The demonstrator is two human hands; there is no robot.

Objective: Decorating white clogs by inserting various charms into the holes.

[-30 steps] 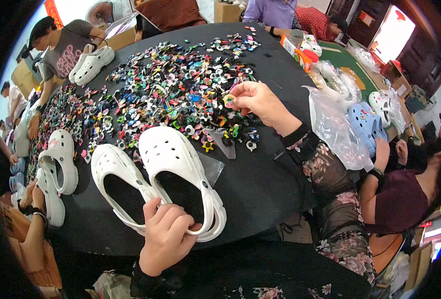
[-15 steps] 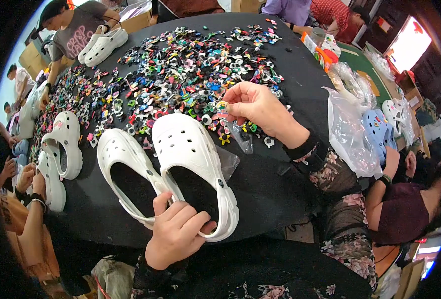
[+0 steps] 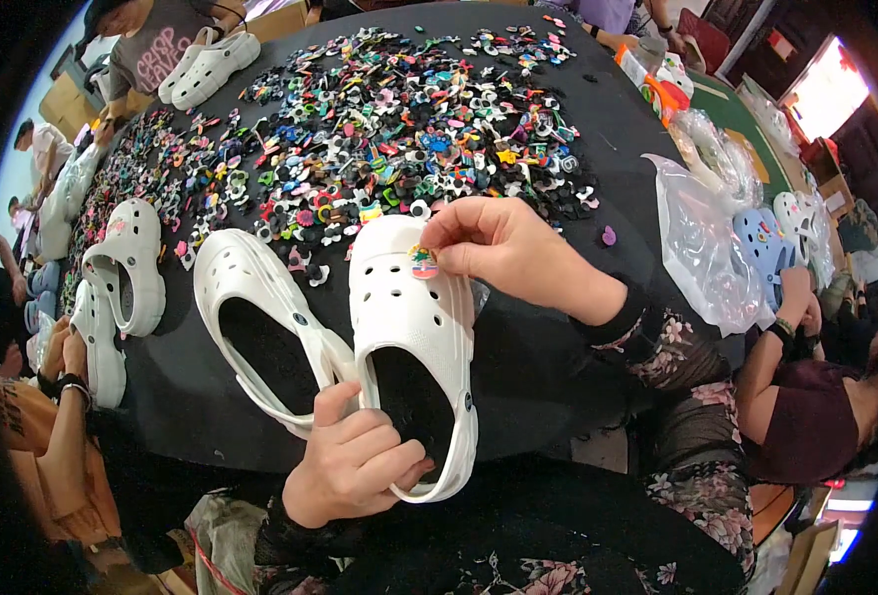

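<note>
On the black round table lies a big heap of colourful charms. Your left hand closes around the heel of the white clog. Your right hand pinches a small round charm on the clog's toe.

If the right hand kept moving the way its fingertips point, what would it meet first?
Probably the white clog: the right hand pinches a small charm just over its holed top, though the gap is hard to judge.
</note>
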